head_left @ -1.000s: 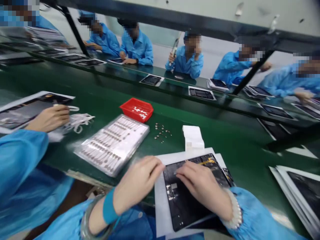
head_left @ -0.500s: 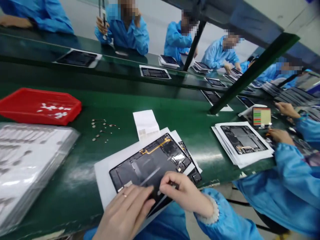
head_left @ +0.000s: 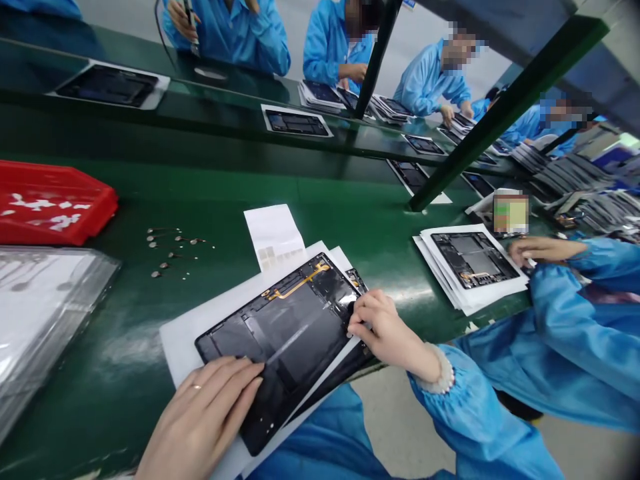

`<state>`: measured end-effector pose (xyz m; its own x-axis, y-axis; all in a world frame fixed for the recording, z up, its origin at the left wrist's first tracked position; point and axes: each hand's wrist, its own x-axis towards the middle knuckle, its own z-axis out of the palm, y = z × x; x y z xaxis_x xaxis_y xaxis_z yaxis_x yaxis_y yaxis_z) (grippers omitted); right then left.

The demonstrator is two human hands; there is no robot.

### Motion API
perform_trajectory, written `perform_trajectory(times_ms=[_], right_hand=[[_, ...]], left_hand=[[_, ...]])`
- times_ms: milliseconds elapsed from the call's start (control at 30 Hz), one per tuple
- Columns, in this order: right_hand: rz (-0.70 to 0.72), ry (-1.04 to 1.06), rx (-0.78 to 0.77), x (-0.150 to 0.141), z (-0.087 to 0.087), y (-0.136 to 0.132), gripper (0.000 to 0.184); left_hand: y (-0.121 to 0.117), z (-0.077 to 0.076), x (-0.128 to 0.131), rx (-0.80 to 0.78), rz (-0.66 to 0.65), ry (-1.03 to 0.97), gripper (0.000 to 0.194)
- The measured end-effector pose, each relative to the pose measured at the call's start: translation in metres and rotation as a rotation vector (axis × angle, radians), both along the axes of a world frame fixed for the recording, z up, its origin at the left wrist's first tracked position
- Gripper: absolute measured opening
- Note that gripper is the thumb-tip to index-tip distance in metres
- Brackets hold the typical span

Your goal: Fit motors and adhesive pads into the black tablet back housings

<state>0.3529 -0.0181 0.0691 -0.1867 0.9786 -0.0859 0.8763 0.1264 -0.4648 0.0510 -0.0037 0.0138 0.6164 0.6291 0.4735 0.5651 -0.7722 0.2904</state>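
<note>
An opened tablet housing (head_left: pixel 300 327) with dark insides and an orange flex cable (head_left: pixel 303 283) lies at a slant on white paper sheets (head_left: pixel 183 333). Part of another dark tablet housing (head_left: pixel 330 377) shows beneath it. My left hand (head_left: pixel 205 413) rests flat over the housing's near left corner, fingers stretched out. At the right edge my right hand (head_left: pixel 383 327) is closed in a pinch, fingertips low over the housing. Whatever sits between those fingertips is too small and hidden to name.
Several small round parts with thin leads (head_left: pixel 173 255) lie left of a folded white sheet (head_left: pixel 275 233). Further left are a red bin (head_left: pixel 100 210) and a clear plastic tray (head_left: pixel 95 287). A tablet stack (head_left: pixel 475 263), a co-worker's hand (head_left: pixel 545 248) and a green post (head_left: pixel 505 113) are at right.
The view has swung right. My left hand has come down onto the housing's near left corner. My right hand has moved from over the housing's middle to its right edge.
</note>
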Motion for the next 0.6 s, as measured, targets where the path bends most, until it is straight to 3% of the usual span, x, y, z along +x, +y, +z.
perform_trajectory(times_ms=[167,367,500,600], right_hand=[[0.056,-0.096,0.002,-0.004,-0.002,0.002,0.013],[0.165,-0.361,0.166,-0.013,-0.006,0.002,0.009],[0.189,-0.528,0.262,-0.018,-0.006,0.003,0.016],[0.120,-0.515,0.214,-0.009,0.000,0.007,0.023]], left_hand=[[0.001,0.001,0.001,-0.004,0.004,-0.007,0.022],[0.002,0.002,0.003,0.009,-0.014,0.011,0.021],[-0.002,-0.001,0.000,-0.029,0.001,-0.009,0.020],[-0.005,-0.008,-0.016,-0.096,0.195,-0.111,0.022]])
